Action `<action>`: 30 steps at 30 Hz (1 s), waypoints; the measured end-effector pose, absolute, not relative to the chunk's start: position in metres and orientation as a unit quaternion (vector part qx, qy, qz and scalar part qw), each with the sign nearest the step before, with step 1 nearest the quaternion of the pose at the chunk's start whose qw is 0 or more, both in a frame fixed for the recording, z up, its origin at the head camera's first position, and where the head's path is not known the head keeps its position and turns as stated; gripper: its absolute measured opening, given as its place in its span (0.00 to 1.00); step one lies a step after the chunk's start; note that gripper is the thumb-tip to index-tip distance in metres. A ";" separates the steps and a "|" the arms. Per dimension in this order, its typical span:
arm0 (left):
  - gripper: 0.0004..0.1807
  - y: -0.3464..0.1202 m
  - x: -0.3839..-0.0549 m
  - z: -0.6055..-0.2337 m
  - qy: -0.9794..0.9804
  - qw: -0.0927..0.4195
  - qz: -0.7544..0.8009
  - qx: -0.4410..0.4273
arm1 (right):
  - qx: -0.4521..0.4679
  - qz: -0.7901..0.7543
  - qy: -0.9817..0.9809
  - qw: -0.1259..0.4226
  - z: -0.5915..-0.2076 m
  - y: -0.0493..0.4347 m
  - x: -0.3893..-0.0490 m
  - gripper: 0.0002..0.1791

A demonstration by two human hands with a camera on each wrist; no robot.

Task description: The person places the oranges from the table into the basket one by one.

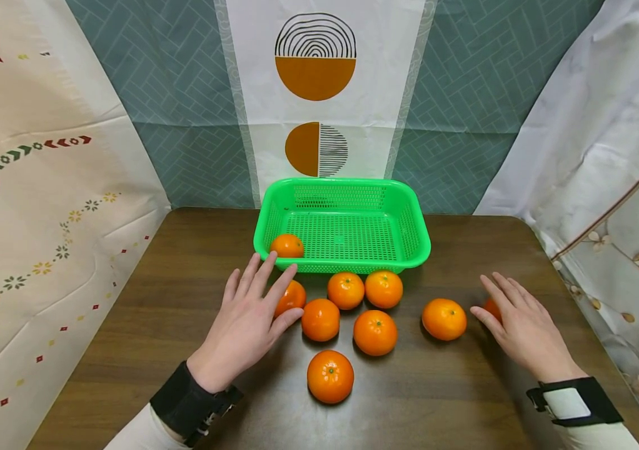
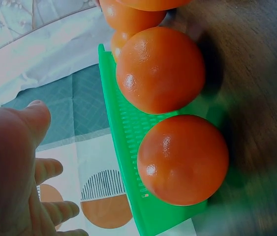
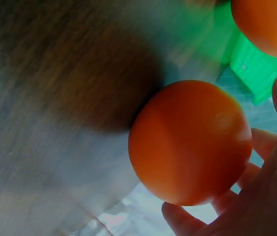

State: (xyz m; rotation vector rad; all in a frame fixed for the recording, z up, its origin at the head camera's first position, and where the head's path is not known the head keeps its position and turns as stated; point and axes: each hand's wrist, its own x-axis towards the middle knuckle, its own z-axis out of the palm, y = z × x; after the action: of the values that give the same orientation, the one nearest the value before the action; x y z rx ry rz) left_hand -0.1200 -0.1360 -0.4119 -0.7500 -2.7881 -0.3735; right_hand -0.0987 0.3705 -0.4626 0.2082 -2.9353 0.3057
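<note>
My left hand (image 1: 243,322) hovers with spread fingers by the front left corner of a green plastic basket (image 1: 424,244). One mandarin (image 1: 287,245) lies inside that corner. Another mandarin (image 1: 294,296), outside the basket, is partly hidden behind the left hand. In the left wrist view the thumb and fingers stand apart from the nearest fruit (image 2: 182,160). My right hand (image 1: 528,331) is over a mandarin (image 3: 190,142) at the table's right side. Its fingers lie along the far side of that fruit, and its thumb stands clear of it.
Several mandarins (image 1: 331,376) are scattered on the wooden table (image 1: 173,281) in front of the basket. A single mandarin (image 1: 444,319) sits left of the right hand. Patterned cloths hang behind the table (image 1: 184,125) and at both sides.
</note>
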 end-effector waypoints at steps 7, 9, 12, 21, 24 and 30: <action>0.44 -0.135 -0.120 -0.411 -0.951 0.116 -0.127 -0.257 | 0.070 0.099 -0.988 0.092 -0.467 0.374 -0.098 0.42; 0.44 -0.135 -0.120 -0.410 -0.951 0.117 -0.127 -0.256 | 0.073 0.098 -0.988 0.098 -0.468 0.375 -0.098 0.42; 0.44 -0.135 -0.121 -0.410 -0.952 0.116 -0.128 -0.255 | 0.072 0.096 -0.988 0.100 -0.469 0.375 -0.098 0.41; 0.44 -0.133 -0.119 -0.411 -0.954 0.106 -0.130 -0.249 | 0.045 0.103 -0.990 0.088 -0.472 0.377 -0.101 0.33; 0.43 -0.133 -0.120 -0.410 -0.954 0.107 -0.130 -0.249 | 0.045 0.111 -0.988 0.101 -0.474 0.377 -0.102 0.31; 0.43 -0.132 -0.120 -0.409 -0.953 0.108 -0.126 -0.252 | 0.050 0.122 -0.983 0.128 -0.477 0.377 -0.101 0.28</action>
State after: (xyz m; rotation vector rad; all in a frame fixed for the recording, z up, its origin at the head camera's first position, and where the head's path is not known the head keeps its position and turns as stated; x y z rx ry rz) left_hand -0.1200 -0.1318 -0.4093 -0.7416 -2.8058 -0.3697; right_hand -0.1008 0.3771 -0.4767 0.1454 -2.8590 0.3556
